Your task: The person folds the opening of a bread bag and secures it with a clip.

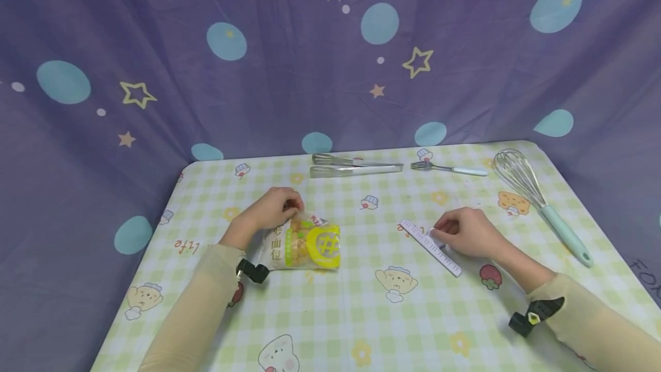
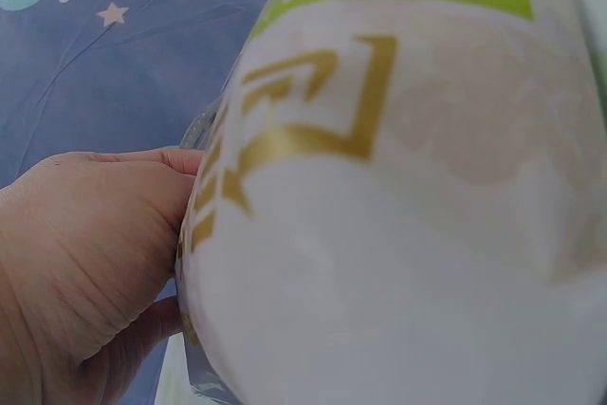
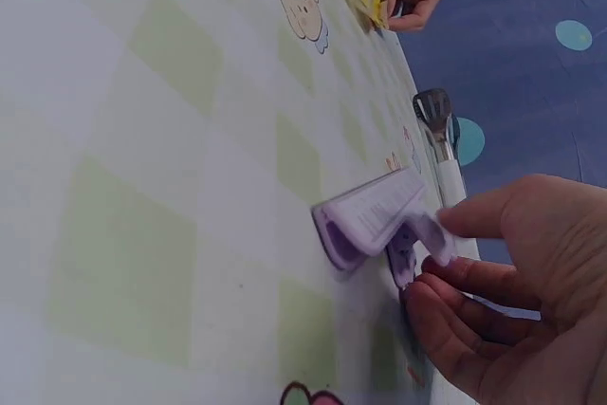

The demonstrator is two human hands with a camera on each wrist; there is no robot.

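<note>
My left hand (image 1: 275, 207) pinches the upper edge of a clear bread bag (image 1: 301, 243) with a yellow label and small golden pieces inside. Close up in the left wrist view, the bag's white side (image 2: 379, 263) covers the fingertips. On the right, my right hand (image 1: 468, 233) holds a long pale purple bag clip (image 1: 431, 248) by its small handle. The right wrist view shows the thumb on one side of the clip's handle (image 3: 432, 237) and the fingers on the other, with the long bar low over the tablecloth.
Metal tongs (image 1: 356, 166) and a fork (image 1: 448, 169) with a pale handle lie along the back edge. A whisk (image 1: 542, 205) with a mint handle lies at the right. Behind the checked tablecloth (image 1: 330, 314) hangs a purple curtain (image 1: 289, 73).
</note>
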